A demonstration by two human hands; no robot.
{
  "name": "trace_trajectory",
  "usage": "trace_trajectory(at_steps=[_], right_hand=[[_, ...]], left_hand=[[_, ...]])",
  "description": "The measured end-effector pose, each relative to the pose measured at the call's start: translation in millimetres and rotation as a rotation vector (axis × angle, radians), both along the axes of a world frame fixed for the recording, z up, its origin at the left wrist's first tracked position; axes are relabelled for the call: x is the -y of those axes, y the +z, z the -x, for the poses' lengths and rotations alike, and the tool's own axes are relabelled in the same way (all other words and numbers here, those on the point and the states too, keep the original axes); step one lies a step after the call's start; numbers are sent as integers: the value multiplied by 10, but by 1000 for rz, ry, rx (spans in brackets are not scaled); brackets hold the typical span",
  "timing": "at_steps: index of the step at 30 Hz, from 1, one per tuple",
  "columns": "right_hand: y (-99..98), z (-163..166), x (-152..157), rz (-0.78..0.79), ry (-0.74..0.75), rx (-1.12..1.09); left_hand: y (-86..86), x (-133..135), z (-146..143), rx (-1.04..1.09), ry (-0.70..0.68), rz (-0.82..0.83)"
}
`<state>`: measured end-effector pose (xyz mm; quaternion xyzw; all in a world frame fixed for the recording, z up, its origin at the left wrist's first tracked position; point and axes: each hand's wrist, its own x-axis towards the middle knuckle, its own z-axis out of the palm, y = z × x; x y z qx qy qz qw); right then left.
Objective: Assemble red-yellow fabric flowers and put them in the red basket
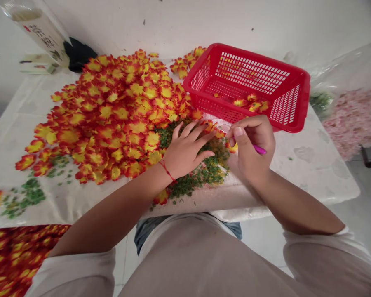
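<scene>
My left hand (190,144), a red string at its wrist, lies with fingers spread over a heap of small green and yellowish sprigs (204,175). Red-edged yellow artificial flowers (117,119) are piled high on its far left side. To the right, my right hand (253,144) is closed around a slim tool with a magenta handle (259,149); its working end is too fine to make out. A single flower (231,146) shows beside the right fingertips. Beyond that hand stands a red plastic basket (303,86) with several flowers on its bottom.
A pale patterned cloth (306,165) covers the table, which meets a white wall. Small green pieces (31,192) lie scattered at left. More flowers (15,255) fill an area below the left edge. Pink flowers in clear plastic (355,119) stand at right. A lettered package (45,39) leans at back left.
</scene>
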<state>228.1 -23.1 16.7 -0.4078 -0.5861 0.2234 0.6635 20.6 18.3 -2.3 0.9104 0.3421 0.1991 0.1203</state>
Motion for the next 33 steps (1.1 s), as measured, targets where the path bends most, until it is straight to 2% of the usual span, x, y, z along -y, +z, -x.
trace_trajectory(at_steps=[4, 8, 11, 16, 20, 27, 33], right_hand=[[-21, 4, 8, -5, 13, 16], [-34, -14, 35, 6, 53, 30], [-37, -31, 72, -11, 140, 77], [-11, -49, 106, -106, 296, 238], [-15, -67, 89, -110, 341, 288], [-38, -87, 56, -76, 326, 352], [-40, -86, 62, -14, 337, 351]], left_hand=[[-35, -37, 24, 78, 13, 27], [5, -43, 70, 400, 102, 60], [47, -20, 84, 632, 177, 118], [45, 43, 93, 822, 255, 312], [45, 73, 114, 819, 209, 362], [144, 142, 129, 772, 187, 375], [153, 165, 131, 724, 181, 309]])
